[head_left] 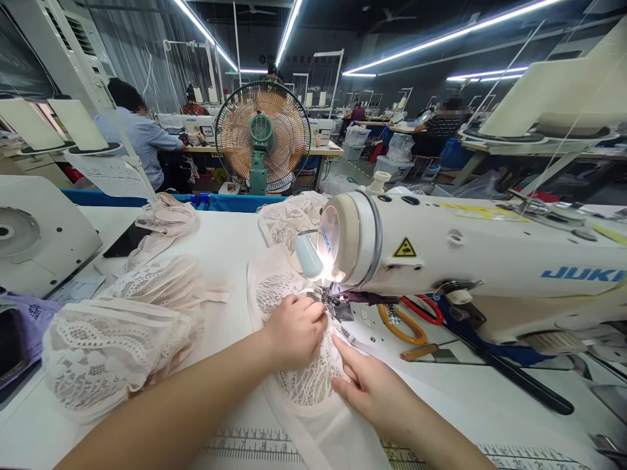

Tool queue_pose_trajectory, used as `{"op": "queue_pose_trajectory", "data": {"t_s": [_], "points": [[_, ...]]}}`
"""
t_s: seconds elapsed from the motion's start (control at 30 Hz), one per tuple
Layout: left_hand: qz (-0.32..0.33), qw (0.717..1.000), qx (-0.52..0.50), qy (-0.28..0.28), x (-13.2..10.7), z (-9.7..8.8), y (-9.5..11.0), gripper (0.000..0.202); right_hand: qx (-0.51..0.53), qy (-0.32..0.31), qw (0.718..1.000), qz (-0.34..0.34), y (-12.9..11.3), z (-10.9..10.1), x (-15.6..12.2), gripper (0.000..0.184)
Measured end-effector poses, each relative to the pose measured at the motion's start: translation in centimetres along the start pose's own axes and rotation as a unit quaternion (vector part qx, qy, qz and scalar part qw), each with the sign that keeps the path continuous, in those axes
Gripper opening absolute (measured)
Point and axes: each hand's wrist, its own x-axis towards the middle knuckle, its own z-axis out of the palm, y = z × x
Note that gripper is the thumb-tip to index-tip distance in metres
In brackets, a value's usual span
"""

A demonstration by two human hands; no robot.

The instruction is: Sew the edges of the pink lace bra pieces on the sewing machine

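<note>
A white Juki sewing machine stands on the white table, its lamp lit over the needle area. Under the presser foot lies a pale pink lace garment piece. My left hand rests on the lace just left of the foot, fingers curled and pinching the fabric. My right hand lies on the lace below the foot, index finger stretched toward the needle, pressing the fabric flat.
A heap of pink lace pieces sits at the left, more behind the machine head. Orange-handled scissors and a red tool lie under the machine arm. A standing fan faces me. Other people sit at far tables.
</note>
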Motion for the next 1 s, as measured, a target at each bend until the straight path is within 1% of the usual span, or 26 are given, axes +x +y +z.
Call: {"op": "queue_pose_trajectory", "data": {"t_s": [0.07,0.13,0.17,0.23,0.33,0.43,0.6,0.67,0.8,0.9,1.0], "points": [[-0.005,1.0,-0.024,0.015,0.1,-0.1,-0.1,0.026,0.035,-0.006,0.999,0.001,-0.1,-0.3,0.1,0.05],[-0.005,0.999,-0.048,0.024,0.1,-0.5,-0.1,0.026,0.067,-0.013,0.998,-0.003,-0.2,-0.5,0.1,0.053],[0.002,0.998,-0.058,0.027,0.1,-0.6,-0.1,0.024,0.076,-0.014,0.997,-0.007,-0.2,-0.6,0.0,0.052],[0.024,0.997,-0.069,0.03,0.2,-0.9,0.1,0.018,0.083,-0.013,0.996,-0.015,-0.3,-0.7,0.0,0.045],[0.04,0.997,-0.061,0.027,0.2,-0.8,0.4,0.023,0.087,-0.008,0.996,-0.021,-0.4,-0.6,0.0,0.036],[0.031,0.999,-0.037,0.016,0.1,-0.6,0.6,0.027,0.086,-0.01,0.996,-0.018,-0.4,-0.6,-0.1,0.039],[0.032,0.999,-0.024,0.0,-0.1,-0.6,0.8,0.027,0.076,-0.023,0.997,0.002,-0.4,-0.6,-0.3,0.046],[0.033,0.999,-0.027,-0.001,-0.2,-0.5,0.8,0.028,0.065,-0.026,0.998,0.006,-0.4,-0.5,-0.2,0.047],[0.038,0.999,-0.012,0.008,-0.5,0.0,1.0,0.041,-0.013,-0.009,0.999,0.029,-1.0,-0.6,-0.2,0.054],[0.014,0.999,-0.019,-0.024,-0.5,0.1,1.3,0.043,-0.062,-0.018,0.996,0.055,-1.5,-0.6,-0.3,0.055],[-0.006,0.998,-0.037,-0.054,-0.3,0.0,1.4,0.043,-0.087,-0.019,0.994,0.056,-1.6,-0.6,-0.3,0.055]]}}
